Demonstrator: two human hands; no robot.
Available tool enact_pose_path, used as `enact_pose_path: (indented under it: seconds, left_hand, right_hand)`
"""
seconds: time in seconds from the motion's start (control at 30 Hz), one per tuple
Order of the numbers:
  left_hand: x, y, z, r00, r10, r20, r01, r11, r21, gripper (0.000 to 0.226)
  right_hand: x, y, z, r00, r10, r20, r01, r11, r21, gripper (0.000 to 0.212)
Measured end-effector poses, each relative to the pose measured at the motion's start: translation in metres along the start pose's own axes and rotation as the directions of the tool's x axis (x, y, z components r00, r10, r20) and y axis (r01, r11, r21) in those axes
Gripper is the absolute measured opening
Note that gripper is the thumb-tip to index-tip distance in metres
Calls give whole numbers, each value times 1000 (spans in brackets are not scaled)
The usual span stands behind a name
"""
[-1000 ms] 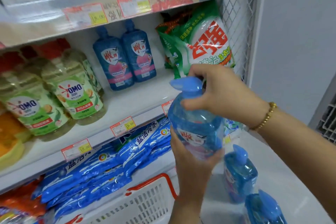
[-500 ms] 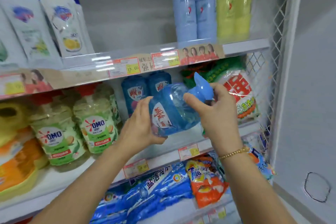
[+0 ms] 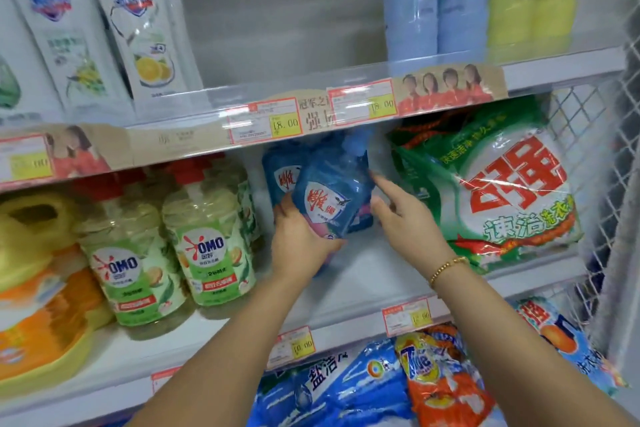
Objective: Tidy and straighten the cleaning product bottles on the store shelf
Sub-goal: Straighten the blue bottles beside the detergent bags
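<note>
A blue detergent bottle with a red and white label tilts over the middle shelf, its cap up under the shelf above. My left hand grips its base from below. My right hand is beside the bottle's right side with fingers spread, fingertips touching or nearly touching it. Another blue bottle of the same kind stands behind it at the shelf's back.
Green OMO bottles stand left of the blue ones, and a large green and red washing powder bag leans on the right against a wire mesh side. White bottles and tall spray cans fill the upper shelf; blue and orange bags lie below.
The bottle has gone from lying sideways in front of the shelf to nearly upright inside it. My right hand has let go of the cap and opened beside the bottle.
</note>
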State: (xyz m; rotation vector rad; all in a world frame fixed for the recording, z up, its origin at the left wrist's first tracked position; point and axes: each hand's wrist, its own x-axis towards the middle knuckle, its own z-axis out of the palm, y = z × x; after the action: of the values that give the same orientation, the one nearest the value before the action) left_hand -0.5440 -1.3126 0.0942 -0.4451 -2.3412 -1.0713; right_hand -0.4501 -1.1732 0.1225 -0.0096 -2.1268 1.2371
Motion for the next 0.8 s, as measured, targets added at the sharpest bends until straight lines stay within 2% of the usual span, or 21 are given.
enact_pose_path:
  seconds: [0.13,0.23,0.3,0.4,0.5,0.63,0.7,0.8]
  left_hand:
    - [14,-13,16,963,-260,-76,259,966,-24,112]
    - [19,-25,20,926,-360,-117,347,930,-119,106]
    - [19,-37,16,927,-368,-71,338,903,-265,88]
    - [17,-48,8,921,-370,119,384,819,-427,58]
    - [22,-48,11,901,-351,254,433,733,-525,33]
    - [26,-45,10,888,-345,303,458,713,-531,39]
    - [26,-46,9,879,-349,325,474,712,-517,50]
    - [22,-42,7,871,-390,299,491,712,-503,40]
  right_hand:
    - [20,23,29,962,63,266,-87,993,81,44]
    - [24,41,58,931,106,349,-154,981,113,45]
    - [25,54,75,915,128,383,-185,976,115,53]
    - [26,61,91,920,160,358,-190,981,50,61]
    - [33,68,102,910,205,360,-186,979,-88,68]
    - [43,73,103,875,242,419,-129,951,-281,72]
    - [43,75,101,869,247,428,-143,955,-261,69]
    - [36,73,97,868,249,429,-162,960,-229,57]
